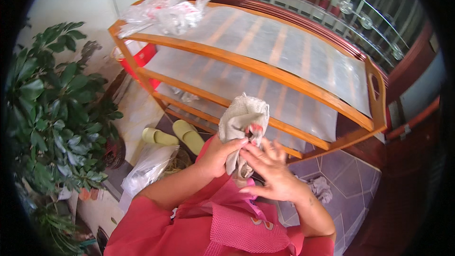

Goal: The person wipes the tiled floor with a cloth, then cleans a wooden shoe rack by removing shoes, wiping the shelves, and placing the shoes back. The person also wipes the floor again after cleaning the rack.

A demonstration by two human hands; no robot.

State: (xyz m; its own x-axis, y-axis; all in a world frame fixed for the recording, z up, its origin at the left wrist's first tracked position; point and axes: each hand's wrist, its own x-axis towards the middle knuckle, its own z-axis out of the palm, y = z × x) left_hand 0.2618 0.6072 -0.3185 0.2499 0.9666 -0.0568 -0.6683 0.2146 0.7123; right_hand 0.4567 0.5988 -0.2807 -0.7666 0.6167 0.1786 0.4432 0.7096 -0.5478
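A bunched greyish-white cloth (234, 121) with a small red patch is held up in front of my chest. My left hand (217, 158) grips it from the left side, thumb laid over the folds. The fingers of my right hand (272, 170) are spread and slightly blurred, their tips against or just over the cloth's lower part; the thumb stands well apart. Some of the cloth's folds are hidden behind both hands. Below them is the pink checked apron (245, 224) over my red top.
A wooden slatted rack (249, 60) with plastic-covered shelves stands ahead, bearing plastic bags (174, 12). Leafy potted plant (53, 106) at left. Yellow-green slippers (188, 137) and a clear plastic bag (151, 167) lie on the floor. A crumpled grey cloth (320, 189) lies on the tiles at right.
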